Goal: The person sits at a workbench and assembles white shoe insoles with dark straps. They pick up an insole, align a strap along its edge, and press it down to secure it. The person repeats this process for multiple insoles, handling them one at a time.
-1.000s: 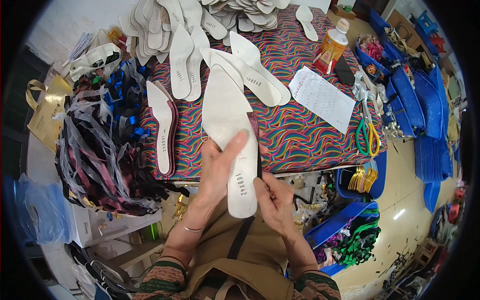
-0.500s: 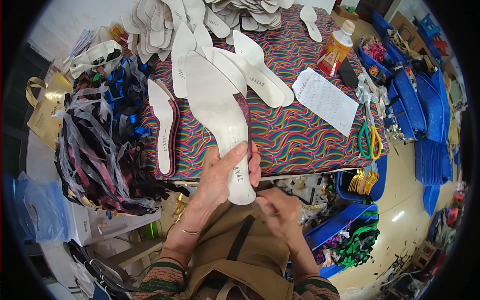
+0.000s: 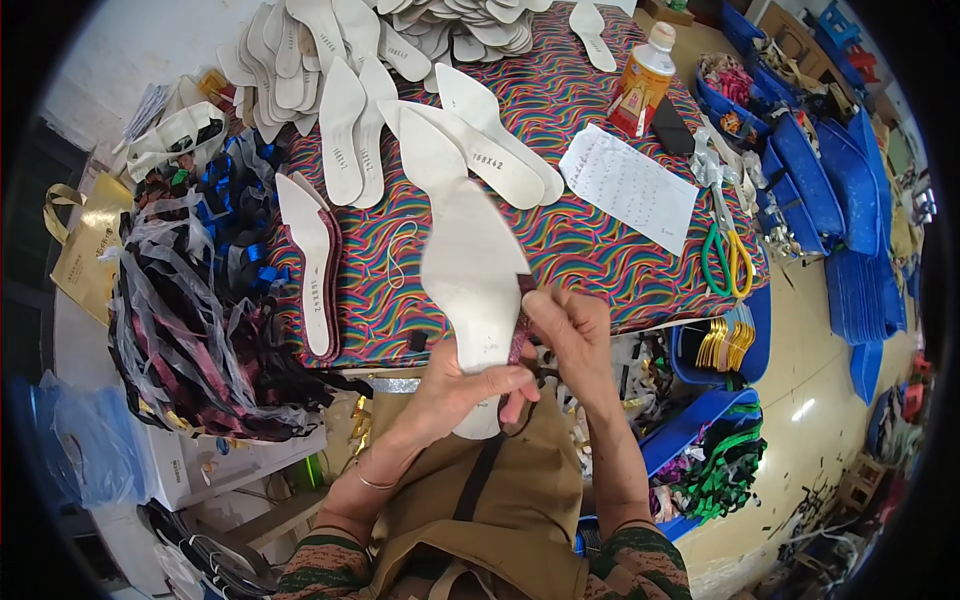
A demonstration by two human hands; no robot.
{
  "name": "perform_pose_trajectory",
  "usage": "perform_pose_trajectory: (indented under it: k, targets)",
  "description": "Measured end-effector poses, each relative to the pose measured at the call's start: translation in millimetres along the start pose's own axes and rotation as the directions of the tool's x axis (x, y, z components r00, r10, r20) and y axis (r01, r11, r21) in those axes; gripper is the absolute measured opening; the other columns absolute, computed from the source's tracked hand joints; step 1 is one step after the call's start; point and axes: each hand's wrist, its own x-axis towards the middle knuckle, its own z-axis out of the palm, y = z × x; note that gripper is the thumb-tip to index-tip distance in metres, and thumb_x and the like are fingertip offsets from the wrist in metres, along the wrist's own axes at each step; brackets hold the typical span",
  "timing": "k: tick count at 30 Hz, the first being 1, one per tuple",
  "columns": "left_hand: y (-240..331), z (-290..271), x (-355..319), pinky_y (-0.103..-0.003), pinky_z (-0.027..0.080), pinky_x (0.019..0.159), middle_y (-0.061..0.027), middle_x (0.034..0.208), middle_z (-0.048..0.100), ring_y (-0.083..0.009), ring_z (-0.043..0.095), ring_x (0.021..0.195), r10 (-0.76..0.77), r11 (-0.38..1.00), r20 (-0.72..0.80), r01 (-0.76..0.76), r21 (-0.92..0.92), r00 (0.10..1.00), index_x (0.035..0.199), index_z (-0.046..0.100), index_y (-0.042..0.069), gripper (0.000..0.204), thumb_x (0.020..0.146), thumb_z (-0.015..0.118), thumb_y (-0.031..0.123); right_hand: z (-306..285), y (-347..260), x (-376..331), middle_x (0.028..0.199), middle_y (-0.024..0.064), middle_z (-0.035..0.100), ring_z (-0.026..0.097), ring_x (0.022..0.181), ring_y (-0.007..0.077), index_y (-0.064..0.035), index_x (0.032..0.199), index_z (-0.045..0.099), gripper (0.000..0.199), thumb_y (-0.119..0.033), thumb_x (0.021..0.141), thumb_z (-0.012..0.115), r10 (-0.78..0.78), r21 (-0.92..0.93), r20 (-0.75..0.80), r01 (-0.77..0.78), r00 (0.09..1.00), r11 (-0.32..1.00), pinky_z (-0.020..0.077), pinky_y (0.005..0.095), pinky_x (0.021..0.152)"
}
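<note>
In front of the person's body, at the near edge of a table spread with a wavy multicoloured cloth (image 3: 600,260), a pale shoe insole board (image 3: 470,255) is held with its pointed toe directed away and its heel toward the apron (image 3: 430,470). The left hand (image 3: 470,390) grips the heel part, thumb laid across the upper face and fingers beneath. The right hand (image 3: 575,330) pinches the maroon edging strip (image 3: 519,345) along the board's right side between thumb and forefinger; the exact contact is partly hidden by the fingertips and seems slightly blurred. To the left lies a small stack of maroon-edged insoles (image 3: 317,260); beyond the held board, overlapping plain insole boards (image 3: 343,135) rest on the cloth. On the right are a sheet of paper (image 3: 630,190) and scissors (image 3: 732,262) with one green and one yellow handle loop.
</note>
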Motion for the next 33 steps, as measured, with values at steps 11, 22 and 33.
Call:
perform_pose_trajectory:
  k: [11,22,33]
  targets:
    - [9,-6,4,-0.029,0.052,0.057,-0.0155,0.08,0.068,-0.0173,0.062,0.059,0.106,0.992,-0.106,-0.098,0.078,0.989,0.099,0.061,-0.005,0.015,0.088,0.063,0.006,9,23,-29,0.083,0.0072,0.056,0.052,0.08,0.009,0.0009,0.114,0.059,0.028,-0.01,0.087,0.062,0.006,0.032,0.026,-0.007,1.0,0.999,0.0445,0.0263,0.063]
    - [31,-14,22,-0.032,0.044,0.051,-0.0039,0.07,0.054,-0.0153,0.051,0.054,0.161,0.857,-0.272,-0.272,-0.438,0.949,0.097,0.055,0.004,0.014,0.095,0.058,0.017,14,23,-84,0.077,0.0128,0.063,0.062,0.059,0.0228,0.0021,0.113,0.06,0.041,0.008,0.073,0.062,-0.314,-0.618,0.205,0.371,0.927,0.693,0.0484,0.0309,0.054]
    - [9,-1,21,-0.036,0.05,0.067,-0.0044,0.078,0.058,-0.0201,0.058,0.069,0.189,0.776,-0.305,-0.332,-0.536,0.934,0.098,0.055,0.007,0.012,0.097,0.056,0.019,28,31,-72,0.055,0.0052,0.046,0.043,0.047,0.008,0.0026,0.089,0.063,0.008,-0.006,0.088,0.065,-0.098,-0.215,-0.121,0.07,0.988,0.974,0.0355,0.0252,0.045]
